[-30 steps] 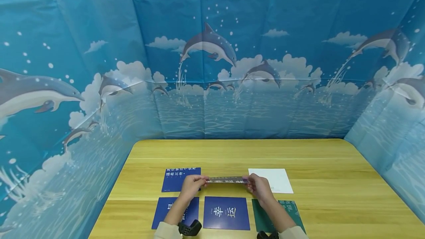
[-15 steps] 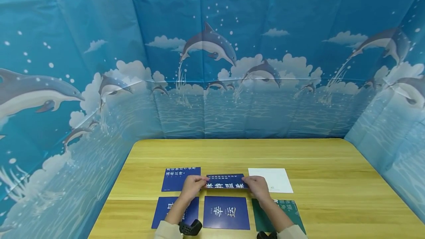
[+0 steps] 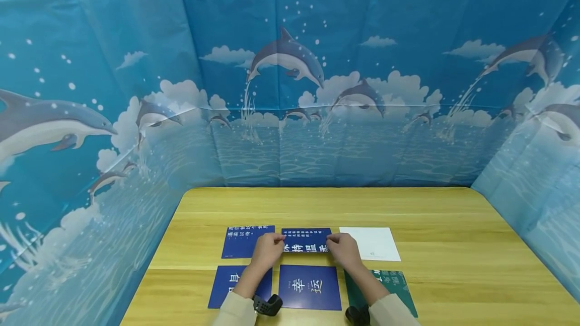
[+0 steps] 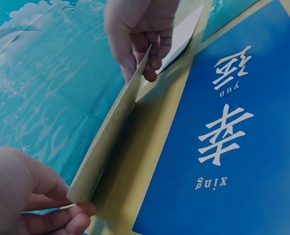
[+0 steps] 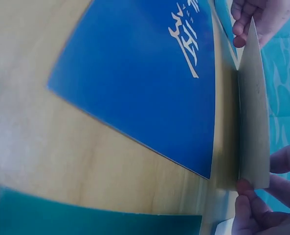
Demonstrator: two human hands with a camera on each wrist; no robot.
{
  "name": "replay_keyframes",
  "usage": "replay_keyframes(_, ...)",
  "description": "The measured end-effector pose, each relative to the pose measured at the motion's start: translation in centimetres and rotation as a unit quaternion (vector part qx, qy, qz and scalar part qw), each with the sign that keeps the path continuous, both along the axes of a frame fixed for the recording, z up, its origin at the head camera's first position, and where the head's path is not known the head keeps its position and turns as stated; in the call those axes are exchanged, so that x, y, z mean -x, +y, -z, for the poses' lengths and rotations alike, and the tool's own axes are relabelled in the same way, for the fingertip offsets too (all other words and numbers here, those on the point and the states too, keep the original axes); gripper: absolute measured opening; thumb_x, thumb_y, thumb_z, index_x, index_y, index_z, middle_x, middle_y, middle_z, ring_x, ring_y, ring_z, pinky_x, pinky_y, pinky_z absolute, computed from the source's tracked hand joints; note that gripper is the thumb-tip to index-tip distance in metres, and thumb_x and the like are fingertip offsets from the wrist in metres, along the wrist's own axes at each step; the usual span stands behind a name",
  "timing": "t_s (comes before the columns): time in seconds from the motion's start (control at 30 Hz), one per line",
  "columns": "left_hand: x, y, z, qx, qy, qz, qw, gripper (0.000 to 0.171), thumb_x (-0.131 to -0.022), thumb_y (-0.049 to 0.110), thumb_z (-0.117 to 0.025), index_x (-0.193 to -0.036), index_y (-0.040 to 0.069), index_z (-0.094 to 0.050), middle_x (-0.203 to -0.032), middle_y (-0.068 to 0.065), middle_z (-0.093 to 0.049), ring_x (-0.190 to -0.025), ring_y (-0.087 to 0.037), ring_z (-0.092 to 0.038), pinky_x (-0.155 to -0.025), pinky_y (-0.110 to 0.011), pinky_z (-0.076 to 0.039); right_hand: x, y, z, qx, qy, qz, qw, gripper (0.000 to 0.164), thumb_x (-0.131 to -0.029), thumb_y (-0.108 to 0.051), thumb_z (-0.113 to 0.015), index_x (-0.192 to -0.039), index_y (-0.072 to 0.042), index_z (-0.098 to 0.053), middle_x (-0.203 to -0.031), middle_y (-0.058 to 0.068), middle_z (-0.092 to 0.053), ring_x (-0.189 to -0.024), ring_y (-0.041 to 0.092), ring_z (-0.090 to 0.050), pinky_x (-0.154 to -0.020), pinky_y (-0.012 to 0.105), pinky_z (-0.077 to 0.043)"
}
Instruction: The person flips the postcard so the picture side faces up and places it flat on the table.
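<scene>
Both hands hold one dark blue card (image 3: 306, 240) with white lettering by its two short ends, in the middle of the back row. My left hand (image 3: 267, 250) pinches its left end between thumb and fingers. At the other end my right hand (image 3: 344, 250) does the same. In the left wrist view the card's pale underside (image 4: 113, 127) faces the camera, tilted up with its near edge close over the table. Just nearer lies a blue card (image 3: 310, 287) with two large characters, also seen as a blue card (image 5: 140, 88) in the right wrist view.
Flat on the wooden table (image 3: 453, 245) lie a blue card (image 3: 235, 245) at back left, a blue card (image 3: 222, 286) at front left, a white card (image 3: 376, 243) at back right and a green card (image 3: 399, 286) at front right. A dolphin-print curtain (image 3: 290, 155) surrounds the table.
The held card, seen almost edge-on at first, has tipped so its lettered face shows fully. Both hands have kept their grip on its ends. The other cards lie as before.
</scene>
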State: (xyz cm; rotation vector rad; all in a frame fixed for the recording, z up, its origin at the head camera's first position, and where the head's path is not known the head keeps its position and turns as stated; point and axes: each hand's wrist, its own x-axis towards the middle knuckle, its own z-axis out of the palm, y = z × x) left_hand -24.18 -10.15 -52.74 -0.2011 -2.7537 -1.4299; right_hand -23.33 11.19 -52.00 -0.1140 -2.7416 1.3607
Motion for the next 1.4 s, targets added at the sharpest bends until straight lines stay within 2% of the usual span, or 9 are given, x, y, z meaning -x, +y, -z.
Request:
replay_keyframes(0.13, 0.2, 0.3, 0.2, 0.037, 0.003, -0.007, 0.9993, 0.025, -0.084, 0.005, -0.053, -0.104, -0.004, -0.067, -0.091, -0.01, -0.066, -0.044, -0.009, -0.039, -0.041, -0.023, -0.032, 0.4, -0.2, 0.1, -0.013, -0.012, -0.006, 1.0, 0.026, -0.083, -0.008, -0.055, -0.099, 0.009, -0.066, -0.092, 0.016, -0.066, -0.068, 0.017, -0.054, -0.054, 0.028, -0.042)
replay_keyframes(0.33, 0.2, 0.9, 0.2, 0.08, 0.008, -0.028, 0.9964, 0.025, -0.084, 0.005, -0.052, -0.102, -0.001, -0.068, -0.09, -0.009, -0.066, -0.039, -0.009, -0.032, -0.039, -0.024, -0.027, 0.6, -0.4, -0.1, -0.04, -0.023, -0.001, 0.999, 0.027, -0.082, -0.009, -0.054, -0.099, 0.008, -0.067, -0.088, 0.015, -0.066, -0.06, 0.015, -0.052, -0.049, 0.027, -0.039)
replay_keyframes(0.4, 0.1, 1.1, 0.2, 0.1, 0.014, -0.038, 0.9942, 0.026, -0.084, 0.004, -0.05, -0.101, 0.002, -0.07, -0.093, -0.009, -0.067, -0.04, -0.011, -0.036, -0.045, -0.026, -0.032, 0.6, -0.5, 0.0, -0.048, -0.029, 0.002, 0.998, 0.027, -0.083, -0.01, -0.054, -0.1, 0.008, -0.066, -0.089, 0.016, -0.066, -0.06, 0.016, -0.053, -0.048, 0.027, -0.039)
replay_keyframes(0.47, 0.1, 1.3, 0.1, 0.123, 0.025, -0.048, 0.9909, 0.027, -0.083, 0.003, -0.05, -0.099, 0.003, -0.071, -0.097, -0.009, -0.068, -0.049, -0.016, -0.049, -0.054, -0.031, -0.039, 0.6, -0.5, 0.1, -0.062, -0.032, 0.005, 0.998, 0.028, -0.083, -0.011, -0.054, -0.1, 0.008, -0.066, -0.093, 0.017, -0.066, -0.062, 0.016, -0.053, -0.049, 0.026, -0.039)
replay_keyframes(0.53, 0.0, 1.5, 0.1, 0.142, 0.034, -0.057, 0.9877, 0.027, -0.082, 0.002, -0.05, -0.097, 0.004, -0.071, -0.096, -0.008, -0.068, -0.067, -0.022, -0.059, -0.067, -0.038, -0.042, 0.6, -0.6, 0.2, -0.072, -0.036, 0.009, 0.997, 0.027, -0.084, -0.011, -0.055, -0.101, 0.007, -0.066, -0.094, 0.017, -0.065, -0.063, 0.016, -0.054, -0.049, 0.027, -0.04)
replay_keyframes(0.6, 0.0, 1.6, 0.1, 0.16, 0.042, -0.064, 0.9841, 0.026, -0.08, 0.001, -0.052, -0.096, 0.005, -0.072, -0.095, -0.008, -0.068, -0.086, -0.027, -0.061, -0.077, -0.042, -0.041, 0.6, -0.6, 0.3, -0.084, -0.036, 0.011, 0.996, 0.027, -0.084, -0.012, -0.055, -0.101, 0.006, -0.067, -0.094, 0.017, -0.066, -0.064, 0.017, -0.054, -0.05, 0.027, -0.04)
replay_keyframes(0.63, 0.0, 1.7, 0.1, 0.164, 0.042, -0.066, 0.9834, 0.026, -0.079, 0.001, -0.052, -0.096, 0.004, -0.072, -0.095, -0.009, -0.068, -0.09, -0.029, -0.061, -0.077, -0.043, -0.041, 0.6, -0.6, 0.3, -0.09, -0.033, 0.01, 0.995, 0.026, -0.084, -0.012, -0.056, -0.1, 0.005, -0.067, -0.094, 0.017, -0.066, -0.064, 0.017, -0.055, -0.05, 0.027, -0.04)
replay_keyframes(1.07, -0.2, 2.6, 0.0, 0.232, 0.053, -0.072, 0.9686, 0.022, -0.076, 0.006, -0.061, -0.095, 0.004, -0.071, -0.087, -0.01, -0.064, -0.081, -0.028, -0.059, -0.071, -0.041, -0.041, 0.6, -0.5, 0.6, -0.125, -0.035, 0.011, 0.992, 0.027, -0.082, -0.011, -0.053, -0.101, 0.001, -0.068, -0.095, 0.015, -0.065, -0.064, 0.02, -0.05, -0.045, 0.028, -0.034)
replay_keyframes(1.4, -0.5, 2.7, 0.2, 0.227, 0.051, -0.082, 0.9691, 0.02, -0.075, 0.005, -0.06, -0.091, 0.005, -0.072, -0.081, -0.008, -0.057, -0.072, -0.023, -0.053, -0.065, -0.038, -0.041, 0.5, -0.8, 0.3, -0.126, -0.035, 0.01, 0.991, 0.027, -0.082, -0.009, -0.052, -0.1, 0.001, -0.069, -0.095, 0.016, -0.065, -0.069, 0.022, -0.052, -0.049, 0.029, -0.036)
